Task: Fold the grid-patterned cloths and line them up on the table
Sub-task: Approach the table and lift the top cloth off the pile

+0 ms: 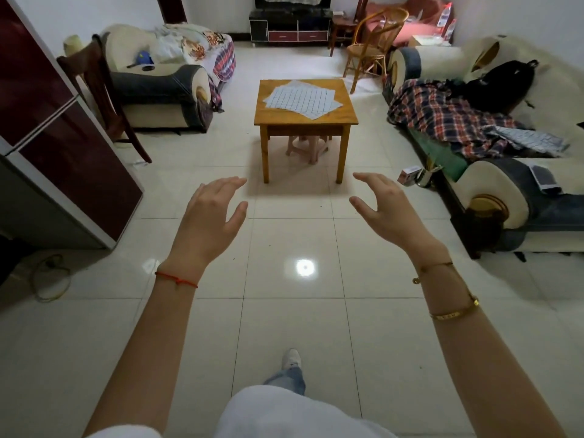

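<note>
Several white grid-patterned cloths (301, 98) lie flat and overlapping, fanned at different angles, on a small wooden table (347, 112) in the middle of the room. The table stands well ahead of me across the tiled floor. My left hand (210, 216) and my right hand (387, 208) are raised in front of me, palms facing each other, fingers spread and empty. Both hands are far short of the table and touch nothing.
A pink stool (305, 147) sits under the table. Armchair (158, 86) and wooden chair (104, 96) at left, long sofa (493, 128) with plaid blanket and black backpack (499, 83) at right, dark cabinet (60, 147) near left. A cable (50, 276) lies on the floor.
</note>
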